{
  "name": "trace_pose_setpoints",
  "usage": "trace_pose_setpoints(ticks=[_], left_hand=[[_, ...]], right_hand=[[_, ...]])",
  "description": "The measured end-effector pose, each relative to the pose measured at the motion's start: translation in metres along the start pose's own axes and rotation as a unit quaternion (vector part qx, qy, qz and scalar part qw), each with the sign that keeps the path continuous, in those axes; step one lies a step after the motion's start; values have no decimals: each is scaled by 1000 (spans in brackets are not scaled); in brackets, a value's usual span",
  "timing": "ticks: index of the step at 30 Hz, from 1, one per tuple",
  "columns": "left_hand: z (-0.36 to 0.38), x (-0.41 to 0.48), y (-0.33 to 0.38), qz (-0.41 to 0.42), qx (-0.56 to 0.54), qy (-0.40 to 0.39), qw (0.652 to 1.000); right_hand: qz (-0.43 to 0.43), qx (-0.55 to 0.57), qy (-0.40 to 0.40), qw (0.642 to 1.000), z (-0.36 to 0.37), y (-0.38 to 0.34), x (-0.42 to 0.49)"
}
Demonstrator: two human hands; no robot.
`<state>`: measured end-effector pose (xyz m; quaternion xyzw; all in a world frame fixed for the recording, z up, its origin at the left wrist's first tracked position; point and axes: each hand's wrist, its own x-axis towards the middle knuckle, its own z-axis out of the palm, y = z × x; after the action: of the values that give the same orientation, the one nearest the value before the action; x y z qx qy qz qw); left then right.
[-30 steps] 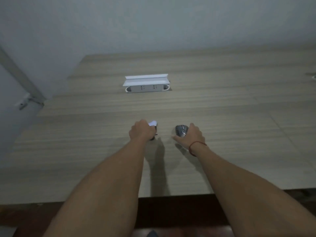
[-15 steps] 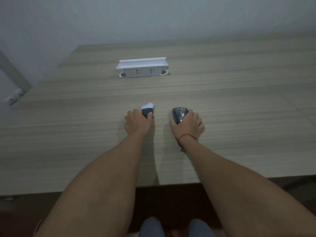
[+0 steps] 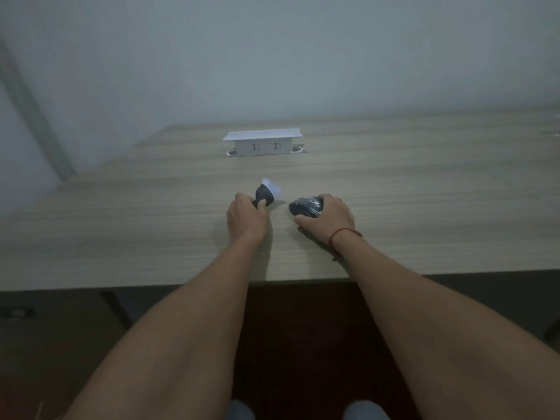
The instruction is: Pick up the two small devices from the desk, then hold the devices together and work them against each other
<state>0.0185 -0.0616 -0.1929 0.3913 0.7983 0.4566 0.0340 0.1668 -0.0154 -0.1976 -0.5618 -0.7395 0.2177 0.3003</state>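
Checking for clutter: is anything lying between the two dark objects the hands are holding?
Nothing visible: only bare wooden table separates the dark white-tipped object in the left hand from the glossy black rounded object under the right hand.

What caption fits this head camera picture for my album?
Left hand grips a dark object with a white tip; right hand holds a black mouse on the wooden table.

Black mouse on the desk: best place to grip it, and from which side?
Probably from above and behind, palm over the hump, thumb and fingers on the flanks. The mouse lies flat on the desk, low and domed; the right hand already holds it that way.
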Motion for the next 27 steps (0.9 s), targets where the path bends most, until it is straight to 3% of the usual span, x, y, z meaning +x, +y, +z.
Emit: trace_pose_setpoints(ticks=[5,11,18,24,27], left_hand=[[-6,0,-1,-26,-114,25,993],[0,11,21,-30,-228,-5,973],[9,12,46,52,-183,-29,981],[0,25,48,153,-59,-98,982],[2,23,41,142,-27,-117,983]], right_hand=[[1,38,-1,999,-4,1,-7],[-16,-28,7,999,1,-1,-2],[-26,-38,7,999,7,2,1],[-32,-43,12,998,7,2,2],[-40,-47,11,998,7,2,2]])
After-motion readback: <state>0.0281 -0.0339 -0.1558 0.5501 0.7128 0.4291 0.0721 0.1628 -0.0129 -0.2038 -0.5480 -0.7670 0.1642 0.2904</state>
